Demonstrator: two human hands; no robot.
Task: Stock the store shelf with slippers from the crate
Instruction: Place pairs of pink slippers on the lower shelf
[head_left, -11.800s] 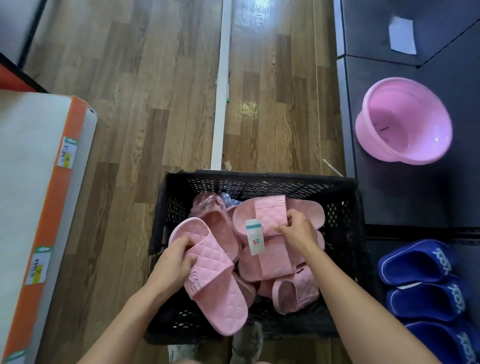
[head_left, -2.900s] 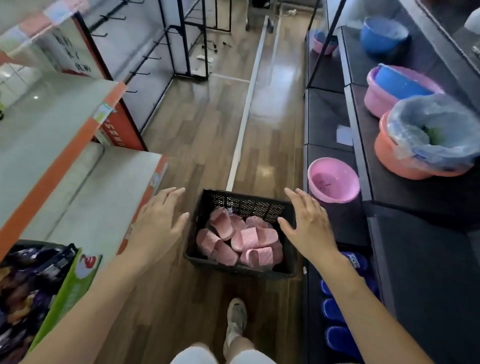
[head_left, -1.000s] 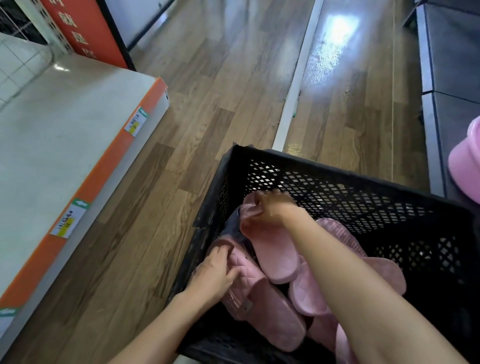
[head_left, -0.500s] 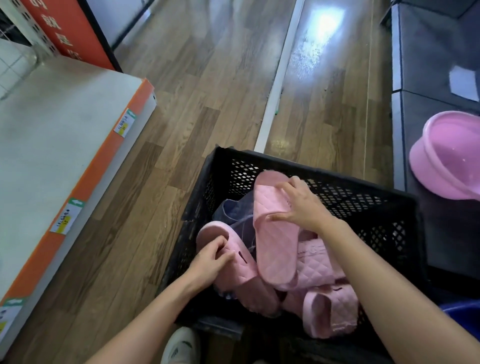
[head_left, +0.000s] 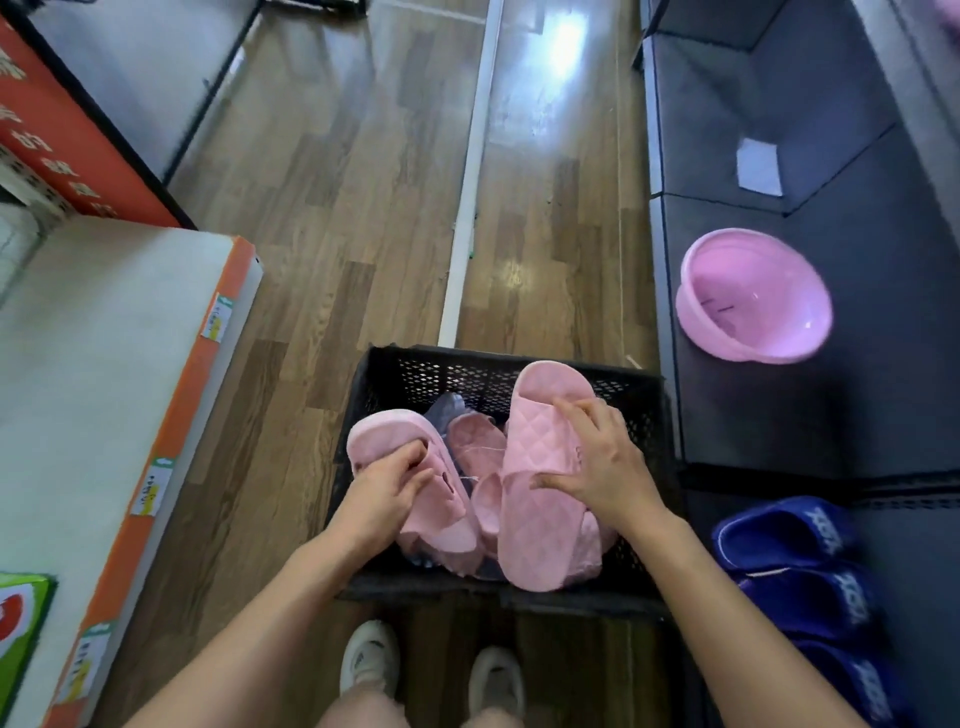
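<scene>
Clock positions refer to the head view, with 12 o'clock pointing away from the person. Compared with the frame half a second earlier, the black crate sits nearer the centre of the view, both shoes now show at 6 o'clock, and the blue slippers on the dark shelf appear in full at 4 o'clock. The right hand has shifted from the toe end of the quilted pink slipper to its strap at mid-length. It grasps the strap with the fingers curled over the 3 o'clock edge and the thumb laid across the top. This slipper is raised above the pile, with its toe at 12 o'clock overlapping the far crate wall. The left hand grasps the smooth pink slipper with its fingers hooked into the strap opening; the slipper has risen to the 9 o'clock rim of the crate. Further pink slippers lie inside the crate between the two hands. The pink basin rests on the dark shelf at 2 o'clock. The orange-edged shelf lies at 9 o'clock, well apart from both held slippers.
</scene>
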